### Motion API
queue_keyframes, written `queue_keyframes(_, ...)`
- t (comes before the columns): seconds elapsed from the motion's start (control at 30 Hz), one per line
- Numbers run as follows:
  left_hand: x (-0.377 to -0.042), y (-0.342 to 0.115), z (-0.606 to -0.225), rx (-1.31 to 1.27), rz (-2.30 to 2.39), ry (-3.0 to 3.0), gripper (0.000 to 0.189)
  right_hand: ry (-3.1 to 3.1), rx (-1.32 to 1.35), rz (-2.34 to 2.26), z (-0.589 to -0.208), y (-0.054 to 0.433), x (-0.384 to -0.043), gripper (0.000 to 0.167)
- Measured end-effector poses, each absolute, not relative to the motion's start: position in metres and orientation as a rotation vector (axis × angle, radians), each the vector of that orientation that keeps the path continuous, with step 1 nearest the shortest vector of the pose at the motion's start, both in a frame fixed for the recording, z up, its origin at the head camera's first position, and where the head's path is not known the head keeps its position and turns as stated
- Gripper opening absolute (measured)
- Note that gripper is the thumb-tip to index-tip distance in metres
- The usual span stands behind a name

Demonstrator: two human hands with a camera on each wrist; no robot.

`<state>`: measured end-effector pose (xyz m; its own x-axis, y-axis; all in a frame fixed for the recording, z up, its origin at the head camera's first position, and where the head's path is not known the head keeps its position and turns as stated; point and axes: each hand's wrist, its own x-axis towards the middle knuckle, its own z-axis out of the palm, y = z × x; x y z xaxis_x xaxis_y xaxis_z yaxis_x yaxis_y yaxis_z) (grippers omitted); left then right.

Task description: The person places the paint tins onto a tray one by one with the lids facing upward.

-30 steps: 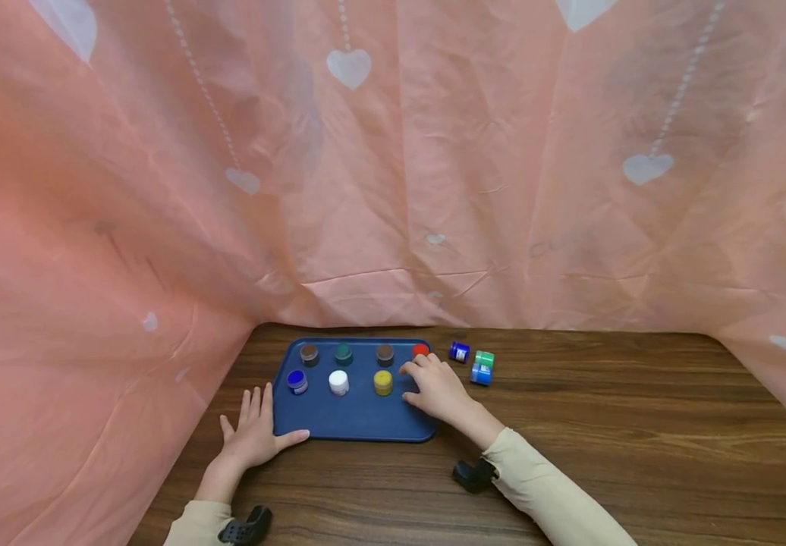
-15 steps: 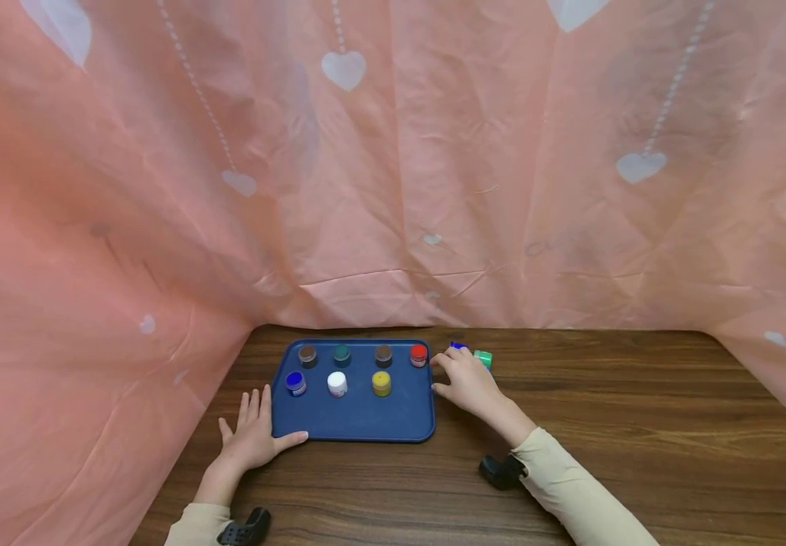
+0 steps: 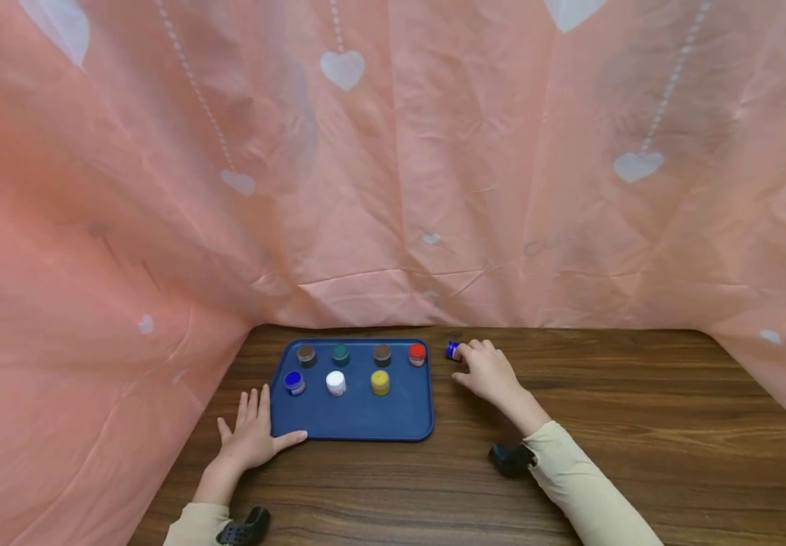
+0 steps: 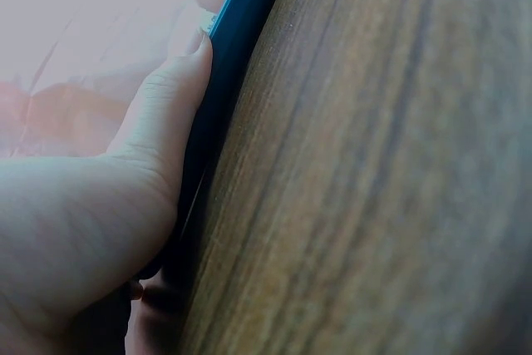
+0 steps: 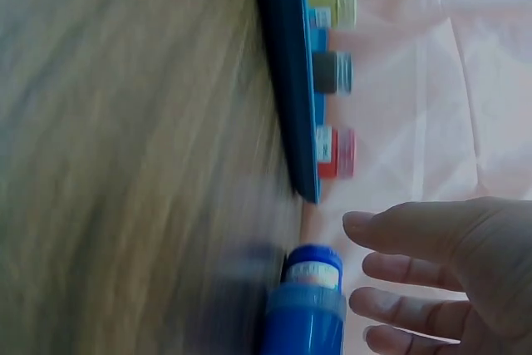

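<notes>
My left hand [image 3: 249,436] rests spread at the near left corner of a blue tray [image 3: 352,425]; its thumb lies along the rim in the left wrist view. On the tray stand several small paint jars, among them a red jar [image 3: 417,354], a yellow jar [image 3: 380,382], a white jar [image 3: 335,383] and a blue jar [image 3: 294,383]. Right of the tray, my right hand [image 3: 495,371] hovers over a dark blue jar [image 3: 453,349] lying on its side. A lighter blue jar [image 5: 306,326] lies beside it in the right wrist view. The right fingers are apart from both; the green jar is hidden.
The wooden table [image 3: 639,409] extends to the right and in front of the tray. A pink curtain [image 3: 393,189] with white hearts hangs behind and at the sides. Dark brown jars [image 3: 382,354] and a dark green jar [image 3: 341,353] stand in the tray's back row.
My right hand has drawn back from the red jar, which stays on the tray, and moved right over the loose jars. The left hand stays at the tray corner.
</notes>
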<state>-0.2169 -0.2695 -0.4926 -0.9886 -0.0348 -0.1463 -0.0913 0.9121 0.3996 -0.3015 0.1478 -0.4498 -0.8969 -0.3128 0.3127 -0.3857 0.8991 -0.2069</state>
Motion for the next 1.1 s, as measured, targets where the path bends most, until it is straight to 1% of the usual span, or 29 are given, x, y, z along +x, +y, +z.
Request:
queue_keyframes(0.27, -0.217, -0.270, -0.492, -0.093, 0.633, 2.927, 0.133, -2.815, 0.471, 0.338, -0.451, 0.160, -0.305, 0.028)
queue_keyframes(0.63, -0.218, -0.270, -0.491, -0.092, 0.620, 2.934, 0.133, -2.878, 0.479, 0.292, -0.448, 0.160, -0.302, 0.024)
queue_keyframes(0.93, -0.218, -0.270, -0.491, -0.085, 0.636, 2.935, 0.133, -3.018, 0.505, 0.240, -0.448, 0.159, -0.301, 0.027)
queue_keyframes(1.1, -0.216, -0.269, -0.489, -0.087, 0.633, 2.932, 0.133, -2.981, 0.526, 0.238, -0.448, 0.158, -0.301, 0.026)
